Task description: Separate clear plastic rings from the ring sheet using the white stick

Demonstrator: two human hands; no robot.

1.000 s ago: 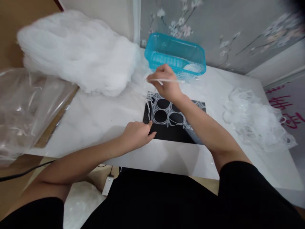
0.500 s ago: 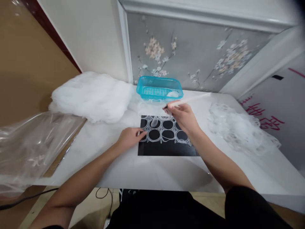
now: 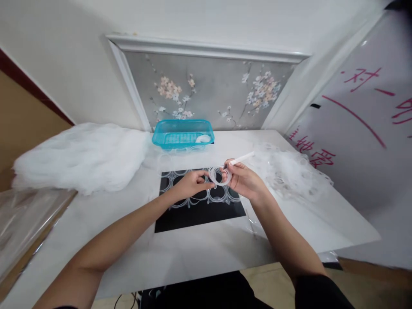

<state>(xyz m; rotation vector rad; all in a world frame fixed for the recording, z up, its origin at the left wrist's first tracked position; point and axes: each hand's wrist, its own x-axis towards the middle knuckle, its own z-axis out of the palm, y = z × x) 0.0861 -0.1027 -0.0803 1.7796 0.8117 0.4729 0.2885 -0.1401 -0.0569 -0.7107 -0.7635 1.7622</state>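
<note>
Several thin translucent plastic rings (image 3: 219, 183) are bunched over the black board, between my two hands. My right hand (image 3: 246, 180) is closed on the rings' right side and also keeps hold of a slim white-handled tool (image 3: 243, 157), whose kind I cannot make out. From the left, my left hand (image 3: 191, 185) reaches to the rings' edge, thumb and index finger apart; whether it grips them is unclear. Beneath the hands, a clear plastic sheet of joined rings (image 3: 216, 194) lies on the black board (image 3: 196, 219), partly covered by my left hand.
A blue basket (image 3: 183, 122) with a white piece inside stands against the wall. Fluffy white material (image 3: 80, 156) is heaped at left. A pile of translucent ring sheets (image 3: 292, 171) lies at right, before a whiteboard (image 3: 360, 171) with red writing. Clear plastic film (image 3: 28, 227) covers the near left.
My view has turned to the right. My left hand has lifted from the sheet's left side and moved right to the bunched rings. My right hand still holds the white-handled tool.
</note>
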